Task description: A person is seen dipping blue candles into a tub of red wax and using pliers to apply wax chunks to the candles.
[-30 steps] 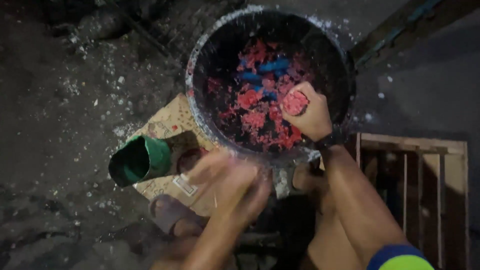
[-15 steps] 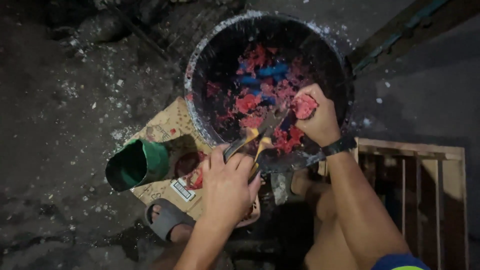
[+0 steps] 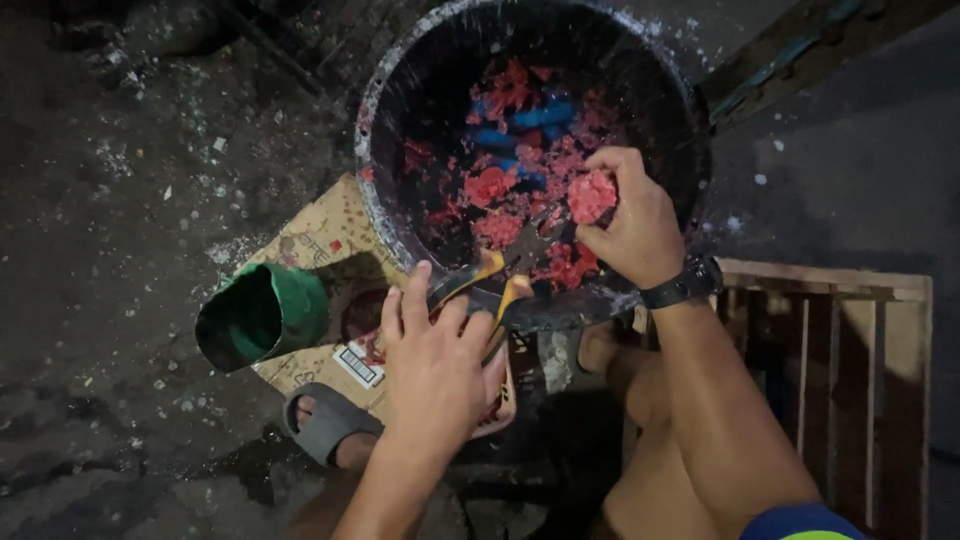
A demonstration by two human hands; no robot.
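My left hand grips a pair of pliers with yellow handles, the jaws reaching over the near rim of a big black basin. My right hand, with a dark watch on the wrist, pinches a lump of red crumbly material inside the basin, just right of the plier jaws. Red and blue scraps cover the basin's bottom.
A green cut-off container lies on its side on a sheet of cardboard left of the basin. My sandalled foot is below it. A wooden crate frame stands at the right. The dark ground is littered with white flecks.
My left hand came up from a blur, took hold of the pliers and brought their jaws toward the red lump. My right hand kept the lump and shifted slightly.
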